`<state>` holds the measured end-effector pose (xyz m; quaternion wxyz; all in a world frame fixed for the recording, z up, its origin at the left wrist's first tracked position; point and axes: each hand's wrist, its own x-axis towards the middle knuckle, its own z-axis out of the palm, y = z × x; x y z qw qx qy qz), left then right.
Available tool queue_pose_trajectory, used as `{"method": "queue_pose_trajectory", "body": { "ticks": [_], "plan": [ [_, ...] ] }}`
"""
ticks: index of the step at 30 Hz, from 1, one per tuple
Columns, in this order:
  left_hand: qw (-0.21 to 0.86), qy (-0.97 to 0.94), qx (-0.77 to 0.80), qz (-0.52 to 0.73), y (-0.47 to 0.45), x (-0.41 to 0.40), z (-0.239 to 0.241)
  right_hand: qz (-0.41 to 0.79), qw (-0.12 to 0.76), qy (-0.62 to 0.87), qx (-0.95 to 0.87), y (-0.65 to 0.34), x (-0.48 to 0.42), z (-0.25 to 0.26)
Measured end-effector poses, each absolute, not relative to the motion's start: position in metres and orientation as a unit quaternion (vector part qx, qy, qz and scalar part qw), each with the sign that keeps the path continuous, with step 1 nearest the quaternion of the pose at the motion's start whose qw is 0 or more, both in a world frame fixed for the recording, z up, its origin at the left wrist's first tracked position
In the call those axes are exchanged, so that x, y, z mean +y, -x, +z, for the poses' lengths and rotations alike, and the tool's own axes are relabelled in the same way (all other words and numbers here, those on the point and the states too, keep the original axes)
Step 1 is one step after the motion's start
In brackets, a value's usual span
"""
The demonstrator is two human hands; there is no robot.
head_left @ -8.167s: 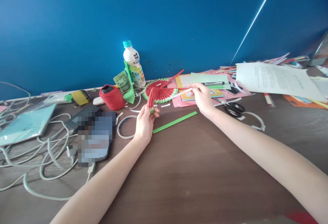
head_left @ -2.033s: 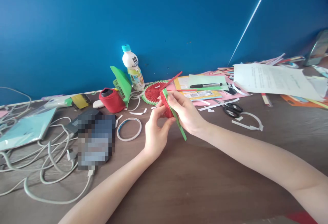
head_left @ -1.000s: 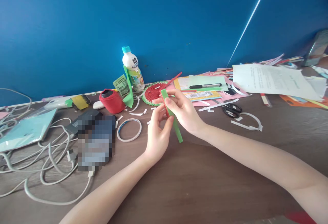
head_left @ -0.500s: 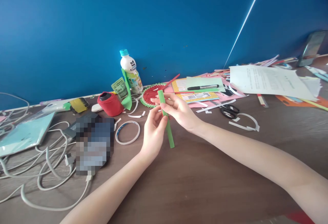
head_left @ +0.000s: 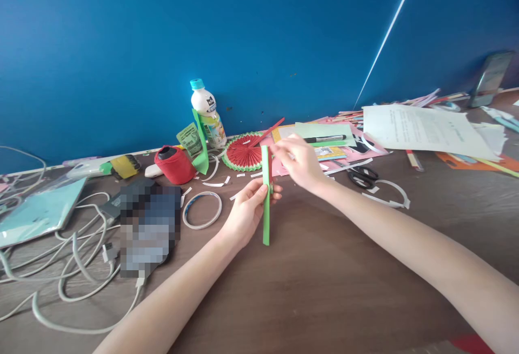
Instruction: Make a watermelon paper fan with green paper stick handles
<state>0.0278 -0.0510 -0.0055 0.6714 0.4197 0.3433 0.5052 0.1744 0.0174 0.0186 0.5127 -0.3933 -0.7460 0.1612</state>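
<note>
A narrow green paper strip [head_left: 266, 219], folded, stands nearly upright in front of me, with a red layer [head_left: 271, 167] showing along its right side. My left hand [head_left: 249, 205] pinches it near the middle, thumb in front and fingers behind. Close to the strip's top, my right hand [head_left: 298, 160] is closed with curled fingers, its fingertips by the red edge. Whether they grip that edge is too blurred to tell. Just behind lies a pleated red paper rosette [head_left: 243, 151] with a green rim.
A roll of tape [head_left: 201, 226] and a phone [head_left: 150, 229] with white cables lie left. Behind them stand a red roll [head_left: 175, 166] and a bottle [head_left: 208, 116]. Scissors [head_left: 363, 177], a black marker [head_left: 326, 139], printed paper [head_left: 430, 129] and paper scraps are on the right.
My right hand has come off the strip's front and moved right. The strip has turned more upright, showing its red side, and my left hand has shifted slightly right and down with it.
</note>
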Motion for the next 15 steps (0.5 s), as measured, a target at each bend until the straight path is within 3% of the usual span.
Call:
{"method": "queue_pose_trajectory", "body": {
  "ticks": [3,7,8,15],
  "plan": [
    [0.73,-0.387,0.317,0.467,-0.025,-0.05,-0.004,0.08,0.502,0.482,-0.714,-0.204,0.047,0.012],
    [0.778,-0.38,0.275,0.419,-0.022,-0.048,-0.002,-0.018,0.367,0.568,-0.737,-0.24,0.078,-0.01],
    [0.786,-0.38,0.265,0.41,-0.021,-0.048,-0.002,-0.024,0.311,0.588,-0.746,-0.246,0.082,-0.015],
    [0.793,-0.41,0.254,0.373,-0.021,-0.05,0.004,-0.035,0.238,0.618,-0.748,-0.257,0.086,-0.026]
  ]
}}
